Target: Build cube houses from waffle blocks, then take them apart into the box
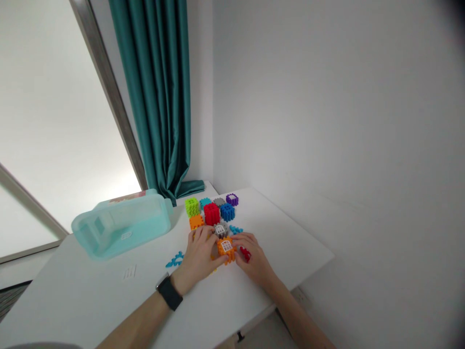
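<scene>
My left hand (198, 257), with a black smartwatch (170, 293) on its wrist, and my right hand (254, 259) meet around an orange bristle block (226, 250) that has a white window piece on top. A small red bristle piece (245, 254) shows among my right fingers. Just beyond my hands sits a grey block with a white window (221, 230). Farther back stand several bristle blocks, including lime (192, 207), red (211, 214), blue (227, 212) and purple (231, 199) ones. Teal pieces (175, 260) lie beside my left hand.
The blocks rest on a white table (279, 242) that meets a white wall on the right. A translucent teal plastic box (121, 228) lies at the table's left. A teal curtain (156, 97) hangs behind the table next to a bright window (61, 121).
</scene>
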`<state>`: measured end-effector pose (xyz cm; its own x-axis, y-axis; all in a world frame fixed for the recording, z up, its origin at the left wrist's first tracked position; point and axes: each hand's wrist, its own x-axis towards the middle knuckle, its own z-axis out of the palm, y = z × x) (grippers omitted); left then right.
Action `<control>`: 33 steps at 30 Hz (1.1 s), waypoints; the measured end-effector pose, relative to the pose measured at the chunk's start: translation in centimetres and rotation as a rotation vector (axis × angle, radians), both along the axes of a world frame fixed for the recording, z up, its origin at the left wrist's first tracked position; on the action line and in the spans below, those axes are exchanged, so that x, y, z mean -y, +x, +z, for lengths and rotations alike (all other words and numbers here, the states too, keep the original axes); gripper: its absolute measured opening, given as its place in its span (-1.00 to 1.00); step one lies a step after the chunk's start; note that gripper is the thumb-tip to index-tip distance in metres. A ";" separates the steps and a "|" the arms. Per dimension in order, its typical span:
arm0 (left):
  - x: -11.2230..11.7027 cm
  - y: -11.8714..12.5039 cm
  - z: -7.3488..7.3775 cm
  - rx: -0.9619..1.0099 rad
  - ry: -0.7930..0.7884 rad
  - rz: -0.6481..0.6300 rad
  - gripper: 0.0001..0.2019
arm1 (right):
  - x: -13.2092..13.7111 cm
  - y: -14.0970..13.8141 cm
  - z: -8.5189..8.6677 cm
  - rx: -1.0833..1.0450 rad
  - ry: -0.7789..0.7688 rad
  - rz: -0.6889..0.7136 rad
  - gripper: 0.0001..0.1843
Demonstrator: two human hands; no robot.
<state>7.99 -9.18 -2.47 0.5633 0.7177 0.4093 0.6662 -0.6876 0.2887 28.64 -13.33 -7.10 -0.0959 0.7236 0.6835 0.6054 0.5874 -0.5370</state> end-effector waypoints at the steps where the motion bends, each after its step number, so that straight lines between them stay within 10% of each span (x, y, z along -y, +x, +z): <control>1: 0.0 0.0 -0.1 0.000 -0.003 0.001 -0.64 | 0.0 0.0 0.0 0.001 -0.001 0.001 -0.68; 33: 0.3 0.0 -0.7 -0.005 0.064 0.011 -0.58 | 0.6 -0.2 -0.2 0.114 -0.069 -0.054 -0.62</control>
<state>7.97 -9.47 -3.15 0.5579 0.6960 0.4521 0.6750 -0.6974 0.2407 28.41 -13.91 -7.32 -0.1302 0.7746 0.6189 0.6944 0.5168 -0.5007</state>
